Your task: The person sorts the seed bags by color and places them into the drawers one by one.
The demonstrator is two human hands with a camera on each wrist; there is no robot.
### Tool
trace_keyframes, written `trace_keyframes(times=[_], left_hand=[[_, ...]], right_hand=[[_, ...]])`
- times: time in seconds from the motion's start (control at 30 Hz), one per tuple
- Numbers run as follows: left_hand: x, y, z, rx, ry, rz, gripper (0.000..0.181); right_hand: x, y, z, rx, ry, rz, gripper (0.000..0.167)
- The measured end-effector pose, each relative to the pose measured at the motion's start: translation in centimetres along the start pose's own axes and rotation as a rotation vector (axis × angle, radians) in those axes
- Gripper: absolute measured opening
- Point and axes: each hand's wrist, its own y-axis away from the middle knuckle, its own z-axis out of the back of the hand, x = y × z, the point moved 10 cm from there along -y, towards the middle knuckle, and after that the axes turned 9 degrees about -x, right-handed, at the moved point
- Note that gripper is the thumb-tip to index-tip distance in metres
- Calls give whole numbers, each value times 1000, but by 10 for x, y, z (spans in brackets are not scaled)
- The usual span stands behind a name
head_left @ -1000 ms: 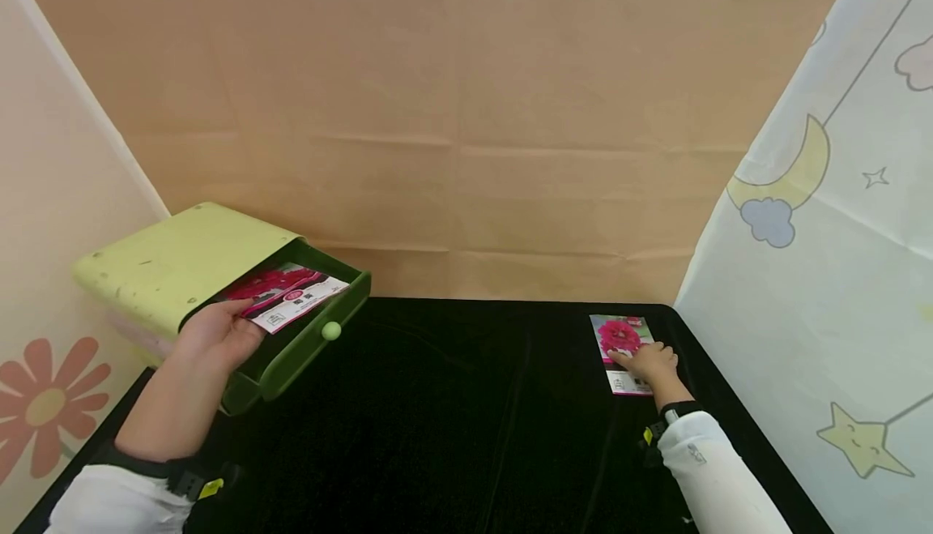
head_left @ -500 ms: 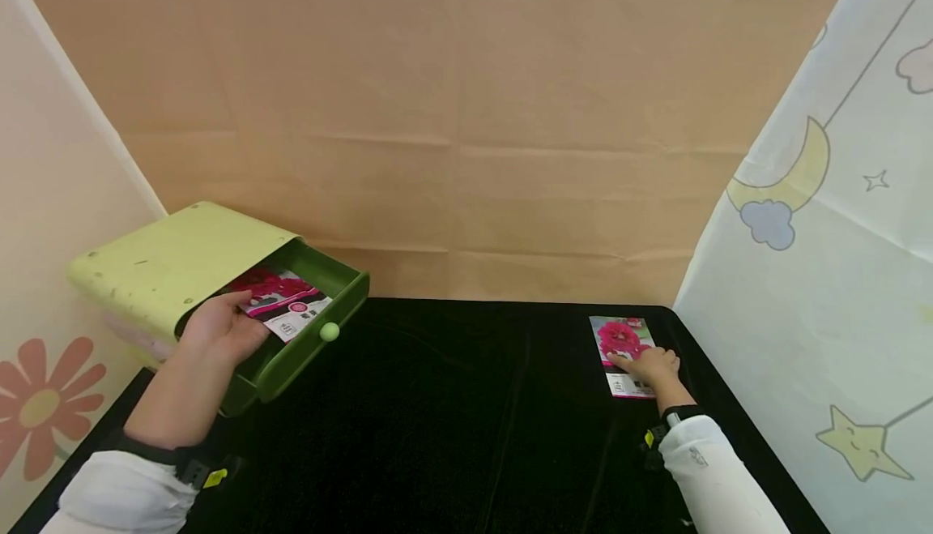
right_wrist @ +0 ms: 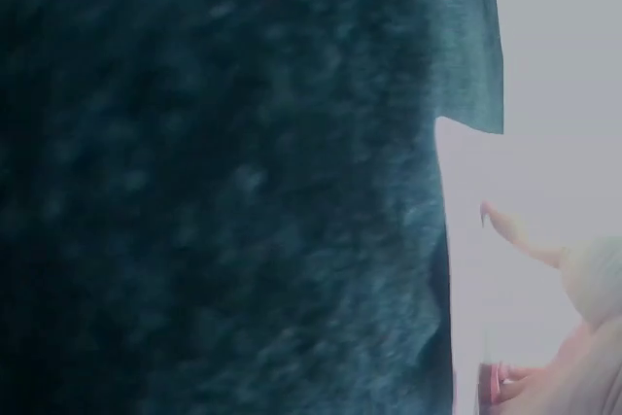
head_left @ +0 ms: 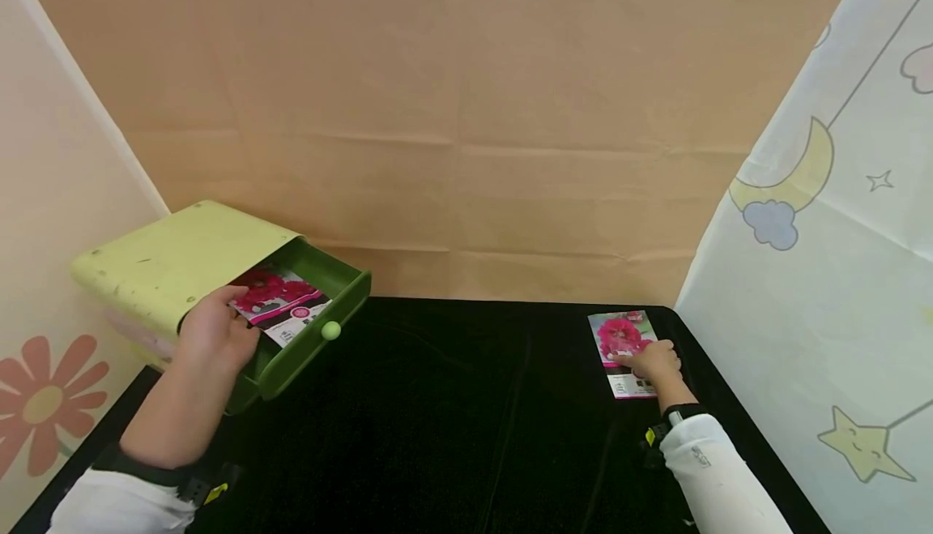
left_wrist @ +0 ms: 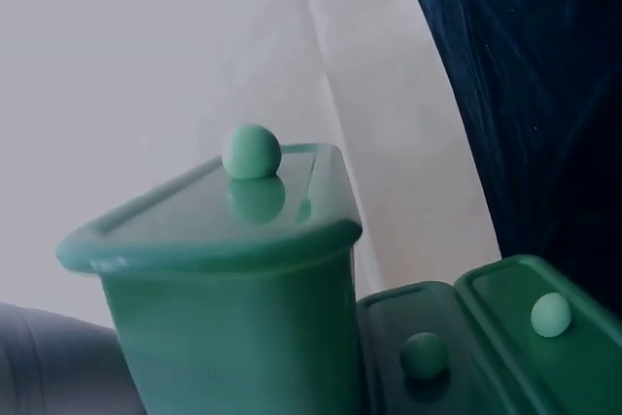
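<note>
In the head view, my left hand (head_left: pixel 219 331) reaches over the side of a pulled-out green drawer (head_left: pixel 350 295). Its thumb and fingers are apart at the left edge of a seed packet (head_left: pixel 280 299) with pink flowers, which lies tilted in the drawer. Some fingers are hidden. The drawer's front and round knob (left_wrist: pixel 253 153) fill the left wrist view, where the hand does not show. On the right, my right hand (head_left: pixel 653 364) pinches a second seed packet (head_left: pixel 619 335) at its right side, thumb across the face. This packet looks pale and washed out in the right wrist view.
A pale green drawer box (head_left: pixel 189 250) stands at the left against the wall. Two shut drawers with knobs (left_wrist: pixel 425 357) appear in the left wrist view. Black cloth (head_left: pixel 437 420) covers the table. Brown paper (head_left: pixel 452 113) hangs behind, and a printed sheet (head_left: pixel 838 275) stands right.
The left packet has lowered into the drawer, and the left hand has drawn slightly left from it. On the right, hand and packet have shifted only a little, the packet's far edge rising slightly.
</note>
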Motion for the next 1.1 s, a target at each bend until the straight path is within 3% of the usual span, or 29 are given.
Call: trace_keyframes(times=[0.13, 0.27, 0.43, 0.67, 0.73, 0.87, 0.97, 1.1], left_hand=[[-3, 9, 0, -67, -61, -168, 82], [-4, 19, -3, -110, -132, -343, 77], [6, 32, -14, -24, -281, -445, 71], [8, 57, -27, 24, -480, -671, 66], [10, 65, -34, 60, -508, -738, 65], [22, 82, -49, 172, -476, -879, 62], [44, 89, -58, 270, -487, -913, 58], [86, 82, -66, 346, -579, -820, 56]], right_hand=[[2, 5, 10, -12, -143, -41, 94], [7, 8, 23, -53, -173, -4, 84], [14, 7, 40, -122, -162, 64, 62], [44, 16, 55, -152, -215, 157, 56], [57, 24, 57, -154, -245, 191, 52], [83, 46, 55, -136, -349, 227, 46], [100, 66, 46, -90, -441, 246, 43], [124, 100, 27, 11, -558, 266, 41]])
